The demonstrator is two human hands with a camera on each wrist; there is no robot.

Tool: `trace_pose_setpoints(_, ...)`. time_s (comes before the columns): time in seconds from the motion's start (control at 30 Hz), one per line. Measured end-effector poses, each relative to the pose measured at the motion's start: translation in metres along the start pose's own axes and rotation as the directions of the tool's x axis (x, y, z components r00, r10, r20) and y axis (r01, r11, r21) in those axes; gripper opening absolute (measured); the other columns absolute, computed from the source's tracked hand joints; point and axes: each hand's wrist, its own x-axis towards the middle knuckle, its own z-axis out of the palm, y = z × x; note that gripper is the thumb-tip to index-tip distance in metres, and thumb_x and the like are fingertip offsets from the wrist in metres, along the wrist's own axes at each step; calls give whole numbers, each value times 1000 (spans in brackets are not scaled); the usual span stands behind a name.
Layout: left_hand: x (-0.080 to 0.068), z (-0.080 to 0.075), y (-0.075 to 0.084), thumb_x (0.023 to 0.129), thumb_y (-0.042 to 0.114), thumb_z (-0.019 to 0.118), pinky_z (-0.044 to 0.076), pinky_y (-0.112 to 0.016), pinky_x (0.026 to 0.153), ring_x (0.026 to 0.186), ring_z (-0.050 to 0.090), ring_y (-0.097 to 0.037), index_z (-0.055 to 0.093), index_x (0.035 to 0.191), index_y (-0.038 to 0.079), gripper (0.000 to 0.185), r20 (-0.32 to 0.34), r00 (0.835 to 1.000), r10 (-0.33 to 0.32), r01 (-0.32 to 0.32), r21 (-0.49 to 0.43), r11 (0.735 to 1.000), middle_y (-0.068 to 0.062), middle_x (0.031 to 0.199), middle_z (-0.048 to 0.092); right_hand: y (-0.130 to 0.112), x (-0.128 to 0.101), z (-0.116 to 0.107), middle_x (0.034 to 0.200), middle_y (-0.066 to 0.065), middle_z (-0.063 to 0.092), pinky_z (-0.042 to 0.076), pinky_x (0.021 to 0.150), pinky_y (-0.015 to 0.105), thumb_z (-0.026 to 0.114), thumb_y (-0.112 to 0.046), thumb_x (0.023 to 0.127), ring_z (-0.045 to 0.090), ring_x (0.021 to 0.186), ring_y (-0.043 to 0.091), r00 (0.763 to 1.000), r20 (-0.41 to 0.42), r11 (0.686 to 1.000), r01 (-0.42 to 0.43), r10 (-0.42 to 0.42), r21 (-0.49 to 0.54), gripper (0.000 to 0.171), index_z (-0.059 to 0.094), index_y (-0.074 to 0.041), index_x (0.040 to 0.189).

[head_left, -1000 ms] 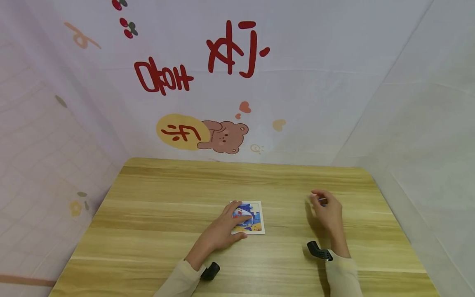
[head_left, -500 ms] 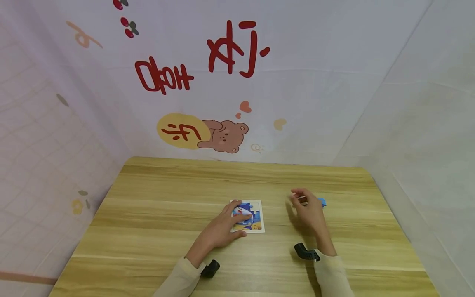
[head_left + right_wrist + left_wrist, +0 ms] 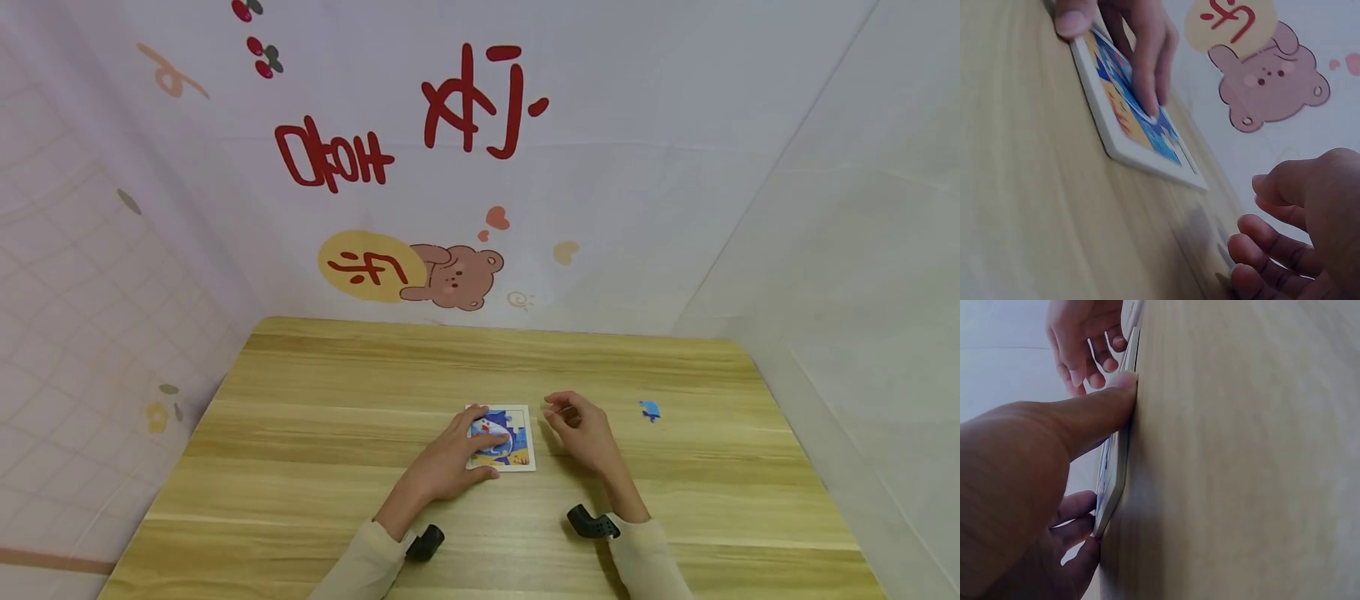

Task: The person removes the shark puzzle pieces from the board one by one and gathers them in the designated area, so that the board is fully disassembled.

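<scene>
Two hands, left on puzzle tray, right beside

We see bare worktop all round, only the puzzle board and a blue piece in the way.

Right hand, fingers loosely curled, hovering over the counter. Beyond the fingers lies a white-framed puzzle, pressed flat by the left hand. Bear print on the wall behind.
</scene>
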Motion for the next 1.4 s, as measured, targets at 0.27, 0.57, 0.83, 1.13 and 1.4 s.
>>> trace_pose_setpoints(0.27,0,0,-1,96,51,67,44,-54,116,160,19,-28,55,148,40,54,20,999,-28,28,-2,1000,-5,170,24,-12,-3,24,93,-2,69,53,74,20,73,-13,95,62,83,12,998,66,1000,20,-20,5,16,74,-15,111)
trace_pose_setpoints(0.57,-1,-1,-2,96,52,66,43,-55,117,160,18,-29,54,148,40,55,26,999,-27,27,-10,1000,-5,171,23,-19,-1,39,91,-3,64,48,72,22,80,-16,90,56,80,11,998,53,995,42,-37,-87,13,76,-17,103)
trace_pose_setpoints(0.83,-2,-1,-2,96,51,66,43,-55,116,160,19,-30,54,149,39,55,24,1000,-16,17,-14,1000,-5,171,23,-30,-2,46,85,-2,57,37,60,23,82,-30,88,48,70,10,999,35,971,20,-12,-237,13,76,-21,95)
trace_pose_setpoints(1.13,-2,-2,1,96,49,68,44,-57,114,159,21,-33,56,148,37,55,18,1000,-9,9,-18,1000,-7,170,25,-35,-4,49,86,-2,57,37,59,24,82,-30,88,48,71,10,999,8,964,-37,41,-263,13,77,-20,95)
trace_pose_setpoints(1.4,-2,-2,1,97,49,67,44,-56,115,160,19,-30,55,148,37,54,20,1000,-21,21,-26,999,-5,171,24,-36,-5,49,84,-1,56,36,60,24,83,-26,86,47,69,11,1000,-9,973,-25,23,-229,13,76,-18,95)
